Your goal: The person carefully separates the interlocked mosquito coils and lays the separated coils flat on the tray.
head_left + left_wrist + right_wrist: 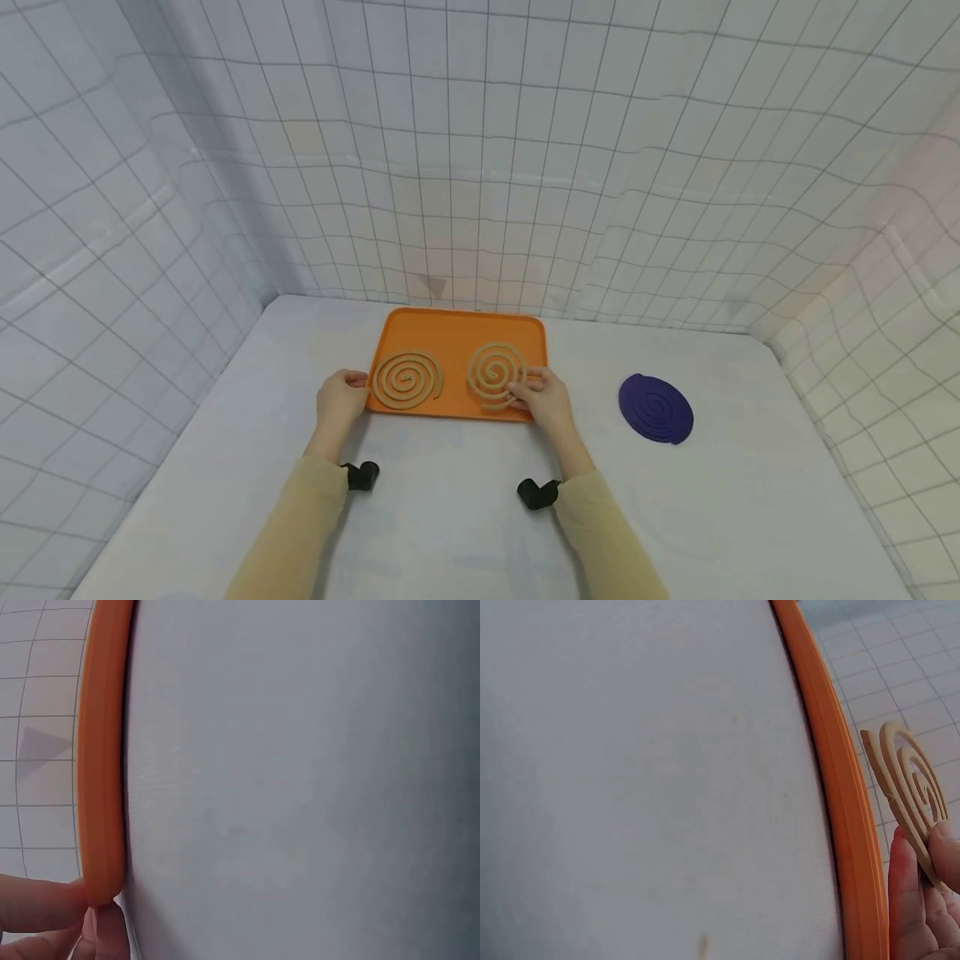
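Tabletop (442,500), hands (552,403) on tray (453,329) and spiral (898,804)

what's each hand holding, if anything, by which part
Right hand: a tan spiral, by its outer coils' right side. Left hand: the orange tray, by its left edge.

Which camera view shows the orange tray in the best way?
The head view: it shows the inside of the orange tray and its four sides, though two tan spiral coils and the right hand hide parts. The left wrist and right wrist views each show only a strip of its outer edge.
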Demonstrator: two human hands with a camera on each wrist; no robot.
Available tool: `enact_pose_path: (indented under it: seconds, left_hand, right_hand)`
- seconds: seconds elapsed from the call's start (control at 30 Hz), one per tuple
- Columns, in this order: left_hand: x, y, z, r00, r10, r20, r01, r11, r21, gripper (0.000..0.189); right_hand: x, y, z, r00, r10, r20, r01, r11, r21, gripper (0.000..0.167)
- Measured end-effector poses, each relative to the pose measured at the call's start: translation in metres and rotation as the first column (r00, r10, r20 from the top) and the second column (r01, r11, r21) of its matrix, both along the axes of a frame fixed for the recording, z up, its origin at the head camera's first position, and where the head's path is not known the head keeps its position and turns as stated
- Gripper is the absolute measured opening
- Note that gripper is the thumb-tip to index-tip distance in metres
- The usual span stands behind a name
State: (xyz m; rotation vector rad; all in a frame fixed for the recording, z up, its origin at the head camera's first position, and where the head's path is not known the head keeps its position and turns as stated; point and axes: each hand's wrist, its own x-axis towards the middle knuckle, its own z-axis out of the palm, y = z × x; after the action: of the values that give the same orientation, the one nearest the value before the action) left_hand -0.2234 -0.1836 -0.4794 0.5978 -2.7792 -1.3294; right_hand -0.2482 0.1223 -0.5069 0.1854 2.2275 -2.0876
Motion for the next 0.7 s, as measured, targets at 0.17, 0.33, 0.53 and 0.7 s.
enact_pose_path:
  seconds: [0.17,0.33,0.53,0.7]
  left_hand:
    - [0.001,-0.003,0.000,1.000,-0.018,0.011,0.017,1.000,0.022,0.031]
    - [0.001,-0.007,-0.005,1.000,-0.028,0.013,0.026,0.996,0.085,0.032]
    - [-0.002,-0.015,-0.010,0.997,-0.037,0.067,0.025,0.985,0.169,0.036]
    - [-0.002,-0.017,-0.009,0.996,-0.042,0.076,0.027,0.981,0.193,0.037]
  right_hand:
    - [-0.003,-0.009,0.000,1.000,0.017,0.008,-0.017,0.999,0.035,0.047]
    - [-0.004,-0.015,0.000,0.999,0.028,0.031,-0.031,0.996,0.089,0.051]
    - [-0.006,-0.023,0.002,0.998,0.044,0.049,-0.050,0.992,0.118,0.050]
    - [-0.006,-0.032,0.004,0.997,0.055,0.053,-0.063,0.984,0.167,0.051]
